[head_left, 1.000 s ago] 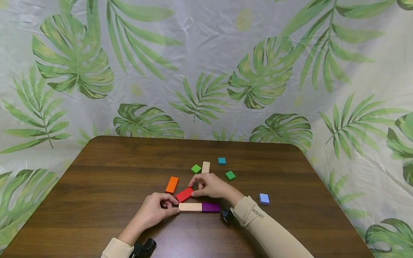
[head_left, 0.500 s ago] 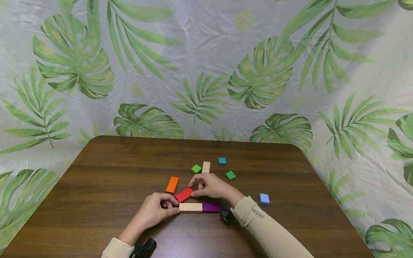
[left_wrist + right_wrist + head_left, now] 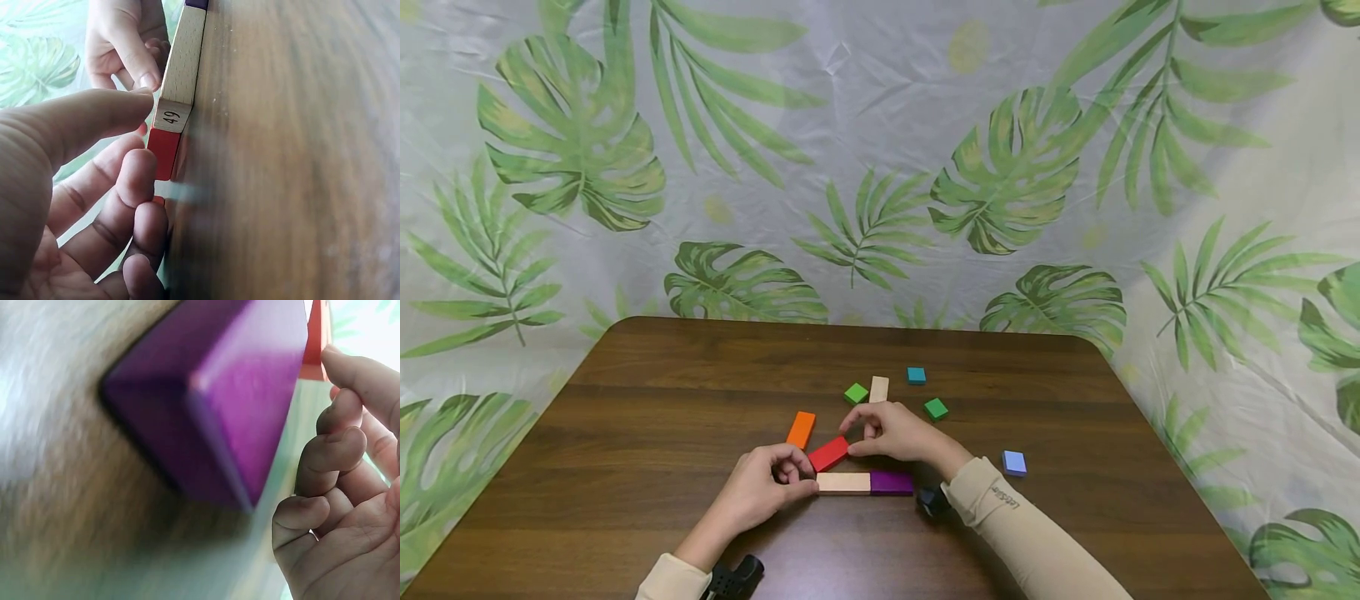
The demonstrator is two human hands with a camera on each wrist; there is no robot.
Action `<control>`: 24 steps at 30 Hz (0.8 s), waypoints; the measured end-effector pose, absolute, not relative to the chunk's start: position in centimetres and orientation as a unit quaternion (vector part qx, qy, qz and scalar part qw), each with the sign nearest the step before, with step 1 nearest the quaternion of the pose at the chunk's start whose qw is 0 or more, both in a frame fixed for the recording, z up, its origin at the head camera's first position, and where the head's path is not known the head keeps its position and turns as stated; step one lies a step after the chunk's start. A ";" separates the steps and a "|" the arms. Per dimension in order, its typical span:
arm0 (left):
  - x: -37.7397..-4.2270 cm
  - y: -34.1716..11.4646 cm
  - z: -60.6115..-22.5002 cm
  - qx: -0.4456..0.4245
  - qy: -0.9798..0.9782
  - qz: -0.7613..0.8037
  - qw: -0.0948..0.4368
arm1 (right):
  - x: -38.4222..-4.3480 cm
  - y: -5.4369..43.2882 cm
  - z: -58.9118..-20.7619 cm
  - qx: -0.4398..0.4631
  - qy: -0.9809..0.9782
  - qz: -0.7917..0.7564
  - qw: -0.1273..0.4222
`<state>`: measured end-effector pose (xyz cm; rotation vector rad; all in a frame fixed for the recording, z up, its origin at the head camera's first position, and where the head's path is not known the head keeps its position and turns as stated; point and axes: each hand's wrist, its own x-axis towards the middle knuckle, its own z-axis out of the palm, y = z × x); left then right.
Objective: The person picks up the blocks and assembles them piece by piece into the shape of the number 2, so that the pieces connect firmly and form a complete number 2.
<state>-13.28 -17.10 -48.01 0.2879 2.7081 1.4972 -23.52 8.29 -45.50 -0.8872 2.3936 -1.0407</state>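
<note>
A red block (image 3: 829, 454) lies slanted just behind a plain wooden block (image 3: 842, 483). The wooden block stands end to end with a purple block (image 3: 891, 483). My left hand (image 3: 760, 487) holds the left end of the red block with curled fingers, its thumb at the wooden block's near end, marked 49 in the left wrist view. My right hand (image 3: 891, 433) pinches the red block's right end between thumb and index finger; its other fingers are curled in. In the right wrist view the purple block (image 3: 250, 394) is large and blurred, partly covering the red block (image 3: 314, 362).
An orange block (image 3: 801, 430) lies behind my left hand. Beyond my right hand are a light green block (image 3: 856, 393), another plain wooden block (image 3: 878, 389), a teal block (image 3: 916, 376) and a green block (image 3: 936, 408). A light blue block (image 3: 1013, 463) sits to the right.
My right hand has shifted very slightly to the right. The left hand and the blocks stay nearly in place.
</note>
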 end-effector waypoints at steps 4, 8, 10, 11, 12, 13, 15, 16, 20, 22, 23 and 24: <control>-13.3 -17.0 -48.0 0.087 0.871 0.483 0.010 | -23.7 9.1 -45.4 -0.306 0.857 -0.370 0.185; -13.3 -16.9 -48.0 0.084 0.873 0.481 0.009 | -23.9 10.1 -45.2 -0.302 0.857 -0.375 0.182; -13.3 -16.9 -48.0 0.084 0.873 0.481 0.009 | -24.1 10.8 -45.1 -0.300 0.858 -0.376 0.180; -13.3 -16.9 -47.9 0.084 0.872 0.482 0.010 | -24.2 11.1 -45.2 -0.300 0.859 -0.375 0.177; -13.3 -16.9 -47.9 0.084 0.872 0.482 0.010 | -24.4 11.4 -45.2 -0.300 0.860 -0.375 0.175; -13.3 -16.9 -47.9 0.084 0.872 0.482 0.011 | -24.5 11.7 -45.2 -0.296 0.863 -0.371 0.172; -13.3 -16.9 -47.9 0.085 0.872 0.482 0.011 | -24.7 12.3 -45.3 -0.290 0.869 -0.365 0.165; -13.3 -16.9 -48.0 0.085 0.872 0.481 0.012 | -24.9 12.6 -45.3 -0.287 0.872 -0.363 0.161; -13.3 -16.9 -48.0 0.085 0.873 0.480 0.013 | -25.3 13.7 -45.3 -0.276 0.879 -0.359 0.151; -13.3 -16.9 -48.0 0.085 0.872 0.481 0.014 | -25.5 14.2 -45.2 -0.272 0.880 -0.359 0.148; -13.3 -16.8 -48.0 0.084 0.872 0.481 0.014 | -25.5 14.4 -45.2 -0.272 0.881 -0.358 0.147; -13.3 -16.8 -48.0 0.084 0.873 0.481 0.014 | -25.6 14.6 -45.2 -0.271 0.882 -0.357 0.145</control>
